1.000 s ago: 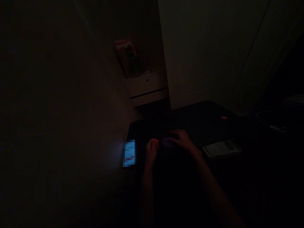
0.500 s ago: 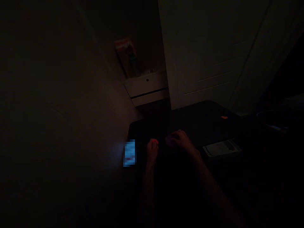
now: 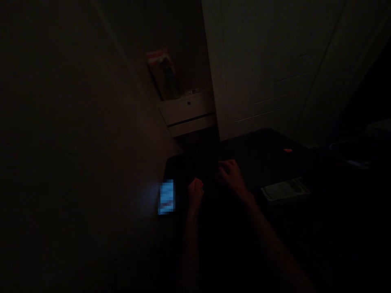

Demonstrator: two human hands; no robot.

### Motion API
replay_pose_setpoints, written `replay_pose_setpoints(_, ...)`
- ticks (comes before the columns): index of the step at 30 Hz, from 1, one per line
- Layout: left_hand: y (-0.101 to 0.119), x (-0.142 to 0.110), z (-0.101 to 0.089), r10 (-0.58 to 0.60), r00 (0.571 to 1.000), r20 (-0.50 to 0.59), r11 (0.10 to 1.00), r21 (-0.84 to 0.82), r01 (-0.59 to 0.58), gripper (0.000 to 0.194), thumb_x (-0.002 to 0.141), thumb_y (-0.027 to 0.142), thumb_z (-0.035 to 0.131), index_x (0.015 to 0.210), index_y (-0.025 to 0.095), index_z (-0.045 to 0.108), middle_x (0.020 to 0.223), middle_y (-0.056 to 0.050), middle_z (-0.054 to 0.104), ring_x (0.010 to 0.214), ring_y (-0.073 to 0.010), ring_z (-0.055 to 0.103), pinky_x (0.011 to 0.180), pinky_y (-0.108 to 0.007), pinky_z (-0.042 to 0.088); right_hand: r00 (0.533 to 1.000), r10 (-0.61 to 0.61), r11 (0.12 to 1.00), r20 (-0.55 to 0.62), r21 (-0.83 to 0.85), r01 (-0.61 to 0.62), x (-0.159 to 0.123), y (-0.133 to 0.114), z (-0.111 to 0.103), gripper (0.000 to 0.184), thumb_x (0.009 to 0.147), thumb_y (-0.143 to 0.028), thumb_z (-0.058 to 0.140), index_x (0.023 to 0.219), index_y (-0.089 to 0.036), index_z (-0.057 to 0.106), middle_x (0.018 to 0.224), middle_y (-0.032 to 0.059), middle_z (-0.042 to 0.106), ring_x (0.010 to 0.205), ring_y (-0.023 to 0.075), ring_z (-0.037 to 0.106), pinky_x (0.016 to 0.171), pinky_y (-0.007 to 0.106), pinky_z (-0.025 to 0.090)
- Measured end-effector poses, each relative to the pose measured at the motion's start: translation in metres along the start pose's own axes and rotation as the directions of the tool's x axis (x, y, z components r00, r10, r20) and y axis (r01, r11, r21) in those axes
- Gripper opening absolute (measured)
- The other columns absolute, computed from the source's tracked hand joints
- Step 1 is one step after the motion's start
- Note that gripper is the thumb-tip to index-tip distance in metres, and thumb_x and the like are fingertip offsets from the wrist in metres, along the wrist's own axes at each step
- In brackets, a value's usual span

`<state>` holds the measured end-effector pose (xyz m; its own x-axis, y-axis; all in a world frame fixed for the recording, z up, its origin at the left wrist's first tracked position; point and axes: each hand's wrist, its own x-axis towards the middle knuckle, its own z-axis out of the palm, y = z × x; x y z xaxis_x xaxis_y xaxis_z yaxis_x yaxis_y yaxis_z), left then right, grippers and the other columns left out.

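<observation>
The scene is very dark. My left hand (image 3: 196, 192) is closed in a loose fist above the dark tabletop (image 3: 256, 152). A small bit of red-orange shows at its fingertips, too dim for me to name its kind. My right hand (image 3: 233, 177) is a little to the right, with its fingers apart and pointing left. Below its thumb I make out a faint dark purplish patch (image 3: 219, 176), whose shape and kind are lost in the dark. I see no firm grip on it.
A lit phone (image 3: 166, 197) stands at the table's left edge by the wall. A small orange piece (image 3: 287, 150) lies at the far right. A flat printed box or booklet (image 3: 285, 190) is right of my right arm. Behind are a drawer unit (image 3: 187, 114) and a pale door (image 3: 259, 69).
My right hand has lifted slightly away and its fingers have spread from the purplish thing, which now shows much darker. My left hand stays in nearly the same place, still closed.
</observation>
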<state>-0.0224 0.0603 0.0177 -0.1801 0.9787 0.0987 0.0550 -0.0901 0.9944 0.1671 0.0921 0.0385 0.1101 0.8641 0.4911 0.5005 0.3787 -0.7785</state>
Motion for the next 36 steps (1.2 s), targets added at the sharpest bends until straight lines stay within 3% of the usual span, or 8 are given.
replay_pose_setpoints(3,-0.002,0.002,0.001,0.006,1.0,0.001,0.993,-0.116,-0.006,0.027,0.085,0.045,0.054,0.077,0.019,0.056,0.058,0.007,0.038,0.048,-0.0077,0.033,0.047,-0.019,0.026,0.99,-0.048,0.993,0.136,0.112,0.033,-0.005,-0.012,0.009,0.024,0.094,-0.026,0.059,0.114,-0.021,0.071,0.111,0.0087,0.06,0.099,0.0209,0.064,0.093,0.037,0.052)
replay_pose_setpoints(6,-0.005,0.006,0.001,-0.015,1.0,0.012,0.981,-0.194,0.017,0.029,0.083,0.044,0.059,0.093,0.017,0.064,0.061,0.006,0.049,0.052,-0.0091,0.044,0.05,-0.02,0.035,0.94,-0.14,0.98,0.312,0.18,0.086,-0.013,-0.023,0.018,0.022,0.095,-0.024,0.06,0.114,-0.021,0.071,0.11,0.0074,0.062,0.099,0.0193,0.065,0.091,0.034,0.052)
replay_pose_setpoints(10,-0.007,0.007,-0.001,0.012,1.0,0.003,0.986,-0.163,-0.012,0.039,0.085,0.05,0.063,0.098,0.015,0.07,0.093,-0.007,0.07,0.084,-0.0167,0.065,0.074,-0.027,0.05,0.885,-0.229,0.963,0.405,0.227,0.145,-0.021,-0.034,0.029,0.029,0.094,-0.022,0.064,0.122,-0.022,0.068,0.114,0.0075,0.063,0.102,0.0195,0.064,0.092,0.034,0.051)
replay_pose_setpoints(13,-0.004,0.004,-0.003,0.0,1.0,0.028,0.995,-0.095,0.002,0.053,0.087,0.063,0.058,0.098,0.014,0.074,0.1,-0.012,0.074,0.096,-0.0227,0.067,0.083,-0.032,0.051,0.898,-0.225,0.966,0.378,0.208,0.154,-0.022,-0.038,0.032,0.026,0.094,-0.02,0.064,0.12,-0.022,0.068,0.112,0.0074,0.063,0.1,0.0194,0.064,0.09,0.034,0.05)
replay_pose_setpoints(18,0.005,-0.002,-0.002,-0.081,0.996,0.036,0.995,-0.054,0.083,0.073,0.086,0.077,0.047,0.098,0.011,0.076,0.093,-0.014,0.075,0.091,-0.025,0.069,0.078,-0.033,0.051,0.92,-0.203,0.974,0.335,0.163,0.155,-0.022,-0.038,0.032,0.014,0.096,-0.028,0.064,0.103,-0.019,0.069,0.102,0.0067,0.067,0.092,0.0191,0.064,0.082,0.031,0.048)
replay_pose_setpoints(24,0.008,-0.003,0.001,-0.036,0.998,0.059,0.997,-0.068,0.04,0.065,0.084,0.073,0.056,0.096,0.012,0.076,0.088,-0.011,0.075,0.086,-0.0226,0.068,0.074,-0.031,0.051,0.961,-0.083,0.987,0.265,0.158,0.042,-0.024,-0.035,0.035,0.013,0.09,-0.027,0.067,0.098,-0.018,0.066,0.089,0.0036,0.068,0.08,0.0173,0.062,0.073,0.029,0.047)
replay_pose_setpoints(28,0.007,-0.002,0.0,0.013,0.998,0.064,0.999,-0.051,-0.009,0.058,0.086,0.068,0.058,0.095,0.014,0.075,0.089,-0.009,0.074,0.086,-0.0208,0.067,0.077,-0.03,0.05,0.958,-0.136,0.968,0.251,0.239,0.075,-0.023,-0.032,0.035,0.014,0.086,-0.023,0.068,0.099,-0.019,0.065,0.091,0.0029,0.069,0.081,0.0169,0.063,0.074,0.028,0.047)
replay_pose_setpoints(36,0.015,-0.007,0.0,0.098,0.991,0.09,0.995,0.025,-0.1,0.047,0.088,0.06,0.06,0.088,0.015,0.073,0.085,-0.006,0.07,0.082,-0.0189,0.063,0.075,-0.028,0.048,0.952,-0.152,0.975,0.267,0.196,0.101,-0.022,-0.032,0.035,0.006,0.084,-0.02,0.068,0.089,-0.018,0.066,0.083,0.002,0.067,0.074,0.0162,0.061,0.068,0.027,0.044)
